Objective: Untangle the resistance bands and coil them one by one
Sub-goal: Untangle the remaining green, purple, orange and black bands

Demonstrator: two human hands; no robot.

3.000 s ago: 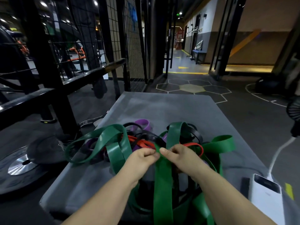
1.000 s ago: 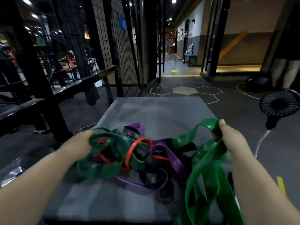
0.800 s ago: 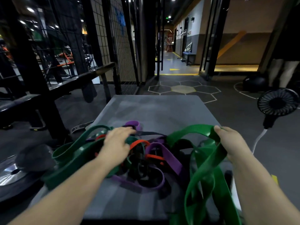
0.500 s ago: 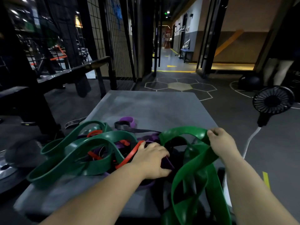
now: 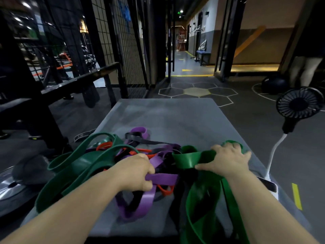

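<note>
Left hand [image 5: 135, 173] clenched, right hand [image 5: 228, 161] curled.

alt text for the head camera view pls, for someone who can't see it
A person's left hand grips a purple band while the right hand holds a bright green band, both in a tangle of green, purple, red and black bands on a grey table. A small black fan is at the right.

Bottom edge crops green band [image 5: 187, 159].

Dim, ceiling spots glaring upper left, soft blur, wide-angle bending at edges.
</note>
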